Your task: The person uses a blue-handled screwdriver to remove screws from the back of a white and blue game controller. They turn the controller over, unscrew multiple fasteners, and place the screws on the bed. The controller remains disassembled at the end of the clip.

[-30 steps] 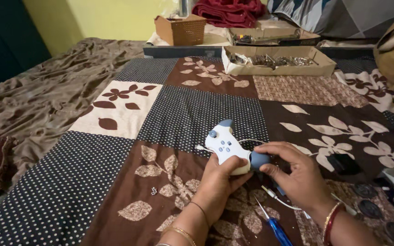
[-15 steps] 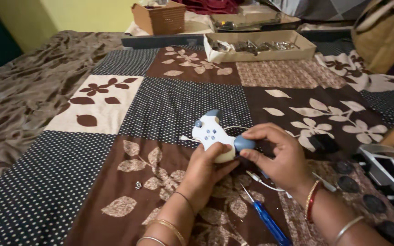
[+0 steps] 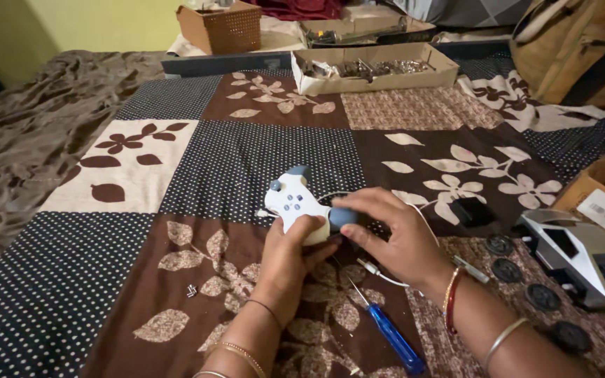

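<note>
A white game controller (image 3: 294,200) with blue buttons and blue shoulder parts lies on a patchwork bedspread (image 3: 260,147). My left hand (image 3: 290,260) grips its near end. My right hand (image 3: 392,235) rests beside it on the right, fingertips on a blue rounded part (image 3: 343,216) of the controller. A thin white cable (image 3: 386,274) runs under my right hand. A blue-handled screwdriver (image 3: 391,333) lies between my forearms, tip pointing toward the controller.
Tiny screws (image 3: 192,290) lie left of my left wrist. Black round discs (image 3: 525,274) and a grey toy vehicle (image 3: 582,256) sit at the right. A long cardboard tray of metal parts (image 3: 372,67) and a brown basket (image 3: 221,26) stand at the far edge.
The view has shifted so the bedspread and trays sit lower and nearer. Both hands stay on the controller with little movement between them.
</note>
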